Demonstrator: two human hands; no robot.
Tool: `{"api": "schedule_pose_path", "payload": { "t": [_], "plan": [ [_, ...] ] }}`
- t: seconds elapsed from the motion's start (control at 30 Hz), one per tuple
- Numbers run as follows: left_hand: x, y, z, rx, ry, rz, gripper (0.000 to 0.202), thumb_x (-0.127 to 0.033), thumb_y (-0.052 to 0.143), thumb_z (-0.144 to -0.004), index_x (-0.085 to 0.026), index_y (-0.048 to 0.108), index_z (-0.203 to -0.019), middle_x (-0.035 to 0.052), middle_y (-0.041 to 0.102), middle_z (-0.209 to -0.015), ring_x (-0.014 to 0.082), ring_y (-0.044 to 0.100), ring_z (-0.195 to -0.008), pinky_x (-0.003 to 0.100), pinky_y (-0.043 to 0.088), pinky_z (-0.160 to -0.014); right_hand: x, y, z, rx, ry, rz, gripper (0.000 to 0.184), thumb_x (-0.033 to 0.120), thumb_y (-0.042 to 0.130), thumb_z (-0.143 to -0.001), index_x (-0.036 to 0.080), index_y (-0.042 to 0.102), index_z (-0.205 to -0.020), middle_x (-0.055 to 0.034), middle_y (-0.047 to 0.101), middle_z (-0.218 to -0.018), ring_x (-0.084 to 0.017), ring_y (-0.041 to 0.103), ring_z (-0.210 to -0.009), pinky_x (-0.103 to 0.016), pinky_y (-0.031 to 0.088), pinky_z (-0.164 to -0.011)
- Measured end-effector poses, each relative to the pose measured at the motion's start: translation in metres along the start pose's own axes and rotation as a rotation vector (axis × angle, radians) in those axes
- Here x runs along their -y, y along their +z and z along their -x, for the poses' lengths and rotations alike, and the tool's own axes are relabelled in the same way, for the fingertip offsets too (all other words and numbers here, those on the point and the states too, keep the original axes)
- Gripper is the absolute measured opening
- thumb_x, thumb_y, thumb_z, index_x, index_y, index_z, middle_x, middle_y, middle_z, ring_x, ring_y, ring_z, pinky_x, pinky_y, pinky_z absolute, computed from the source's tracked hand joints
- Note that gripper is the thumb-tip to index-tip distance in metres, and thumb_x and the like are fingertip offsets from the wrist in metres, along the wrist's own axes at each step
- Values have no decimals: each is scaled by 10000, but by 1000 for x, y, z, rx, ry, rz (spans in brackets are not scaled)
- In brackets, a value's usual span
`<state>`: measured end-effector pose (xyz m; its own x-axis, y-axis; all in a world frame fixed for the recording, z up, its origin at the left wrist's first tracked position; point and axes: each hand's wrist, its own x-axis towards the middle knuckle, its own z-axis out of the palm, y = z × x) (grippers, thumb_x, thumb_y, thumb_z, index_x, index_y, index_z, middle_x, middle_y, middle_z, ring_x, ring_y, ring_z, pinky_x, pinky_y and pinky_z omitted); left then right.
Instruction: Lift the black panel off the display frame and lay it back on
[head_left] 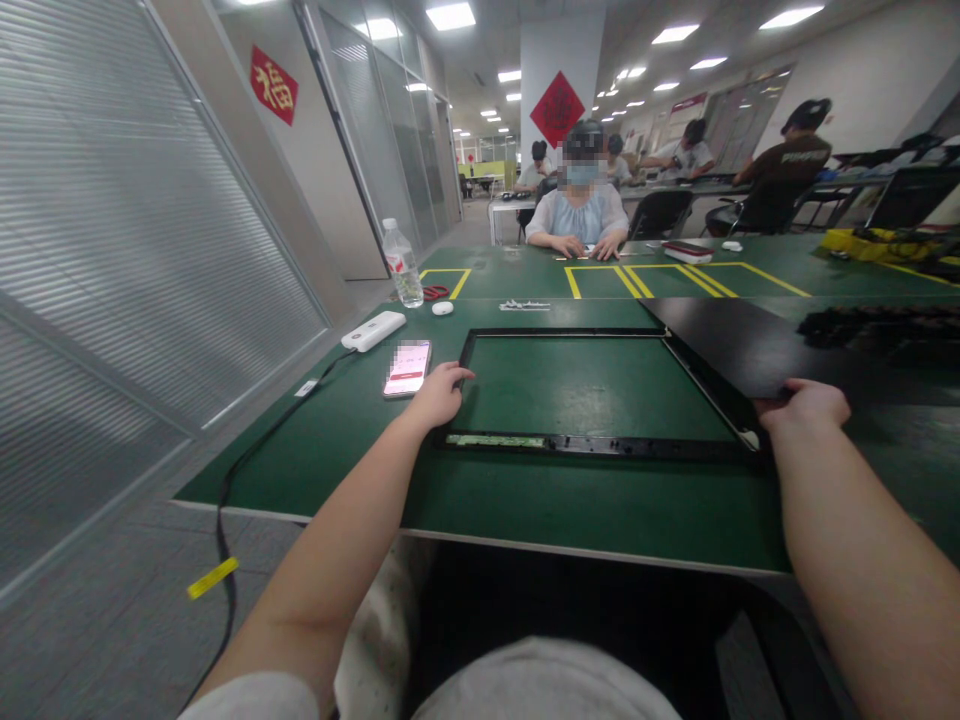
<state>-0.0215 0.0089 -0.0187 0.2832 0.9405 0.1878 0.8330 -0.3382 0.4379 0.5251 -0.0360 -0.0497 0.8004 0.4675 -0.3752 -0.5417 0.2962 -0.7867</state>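
From where I stand, a black frame [637, 447] lies on the green worktop [585, 515], between two hands. The left hand [441, 397] rests at its left side, seemingly to steady it; I can't tell whether those fingers pinch the rim. The right hand [810, 408] has its fingers clamped on the near edge of a black panel [739, 345], apparently to keep it raised by the frame's right side. A phone [407, 370] sits left, perhaps kept clear.
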Motion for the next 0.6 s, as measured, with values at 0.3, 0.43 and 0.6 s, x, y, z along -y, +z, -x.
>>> {"api": "schedule_pose_path", "payload": {
  "t": [0.3, 0.43, 0.6],
  "plan": [
    [-1, 0, 1, 8, -12, -45, 521, -35, 489, -808, -195, 743, -1234, 115, 580, -1479, 278, 545, -1392, 407, 372, -1227, 4, 8, 19, -147, 21, 30, 362, -17, 470, -571, 209, 489, -853, -13, 617, -956, -143, 654, -754, -374, 637, -689],
    [-2, -1, 2, 10, -9, -37, 520, -41, 487, -807, -193, 742, -1235, 118, 577, -1481, 278, 535, -1402, 407, 365, -1230, 4, 8, 23, -130, 21, 25, 373, -16, 456, -575, 215, 488, -866, -6, 615, -971, -134, 654, -762, -347, 637, -676],
    [1, 0, 1, -11, 8, 21, 527, -31, 512, -767, -197, 753, -1205, 126, 597, -1454, 313, 553, -1378, 459, 379, -1221, 2, 8, 28, -54, 12, -7, 328, -19, 456, -622, 221, 474, -845, -11, 615, -948, -125, 648, -732, -300, 615, -616]
  ]
}}
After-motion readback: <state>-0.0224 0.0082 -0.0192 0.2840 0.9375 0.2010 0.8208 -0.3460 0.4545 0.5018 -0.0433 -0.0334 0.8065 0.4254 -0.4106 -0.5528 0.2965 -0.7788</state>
